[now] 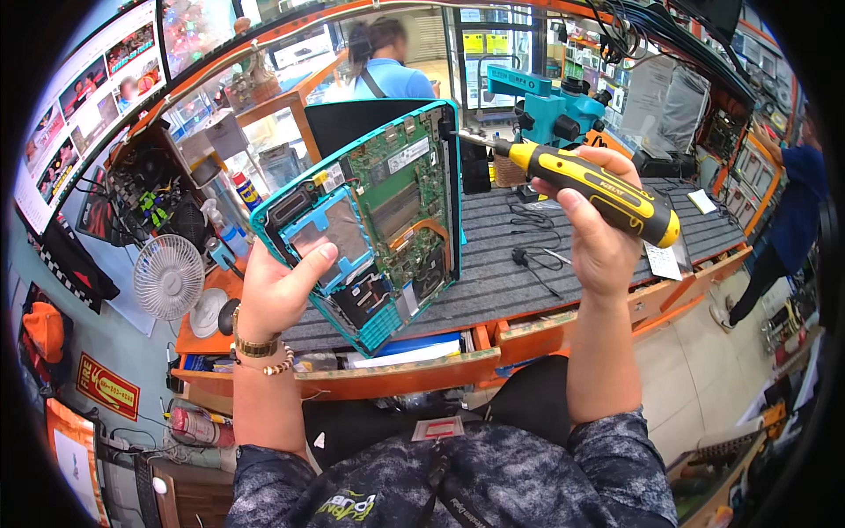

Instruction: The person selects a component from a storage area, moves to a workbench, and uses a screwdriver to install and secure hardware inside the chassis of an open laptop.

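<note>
My left hand (286, 286) grips the near left edge of an opened teal laptop (383, 198), thumb lying over the blue-framed drive bay. The laptop is tilted up off the bench, its inside facing me, with a green circuit board, a fan and a speaker bare. A black panel (330, 132), probably its screen half, shows behind it. My right hand (598, 211) is wrapped round a yellow and black electric screwdriver (598, 189). Its thin bit points left at the laptop's upper right edge; whether the tip touches there I cannot tell.
A ribbed grey mat (528, 286) covers the bench, with black cables (532, 264) on it. At the back stands a teal microscope (554, 106); a white fan (170, 276) is at left. Partly pulled-out drawers (405, 374) line the front. Two people (387, 75) are farther off.
</note>
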Tool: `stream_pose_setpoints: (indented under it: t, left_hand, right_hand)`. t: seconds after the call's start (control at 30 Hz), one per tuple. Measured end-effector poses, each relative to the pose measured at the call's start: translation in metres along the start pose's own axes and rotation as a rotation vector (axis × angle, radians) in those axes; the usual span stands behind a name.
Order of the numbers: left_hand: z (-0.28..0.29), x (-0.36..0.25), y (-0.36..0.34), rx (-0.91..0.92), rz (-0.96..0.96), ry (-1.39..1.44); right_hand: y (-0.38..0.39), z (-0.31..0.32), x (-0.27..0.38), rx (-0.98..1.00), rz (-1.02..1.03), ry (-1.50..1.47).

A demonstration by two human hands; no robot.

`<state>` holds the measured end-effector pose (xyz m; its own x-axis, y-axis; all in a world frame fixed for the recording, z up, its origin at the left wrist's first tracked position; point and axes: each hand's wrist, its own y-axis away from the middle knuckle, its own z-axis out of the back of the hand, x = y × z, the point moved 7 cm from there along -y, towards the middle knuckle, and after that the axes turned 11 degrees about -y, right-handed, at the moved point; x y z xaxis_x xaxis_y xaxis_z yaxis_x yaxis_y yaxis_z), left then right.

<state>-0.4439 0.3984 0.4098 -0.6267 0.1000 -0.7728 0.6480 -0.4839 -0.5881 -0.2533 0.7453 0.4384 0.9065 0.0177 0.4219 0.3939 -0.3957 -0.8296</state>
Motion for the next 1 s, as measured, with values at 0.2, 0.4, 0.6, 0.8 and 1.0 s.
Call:
stream_pose_setpoints:
  t: [0.2,0.4,0.6,0.8,1.0]
  left_hand:
    - [-0.004,-0.006,-0.001,0.062,0.003,0.006]
    - [-0.003,-0.007,-0.001,0.064,0.007,0.005]
    - [-0.005,-0.008,-0.001,0.057,0.002,0.005]
    - [-0.004,-0.008,-0.001,0.063,0.001,-0.001]
    - [-0.005,-0.006,-0.002,0.055,-0.002,0.01]
  right_hand:
    - [-0.008,-0.016,-0.02,-0.049,0.05,-0.053]
    - [-0.011,-0.018,-0.028,-0.059,0.049,-0.05]
    - [-0.012,-0.016,-0.03,-0.044,0.064,-0.039]
    - [-0.011,-0.018,-0.033,-0.01,0.077,-0.031]
    - [-0.012,-0.018,-0.028,-0.027,0.063,0.007]
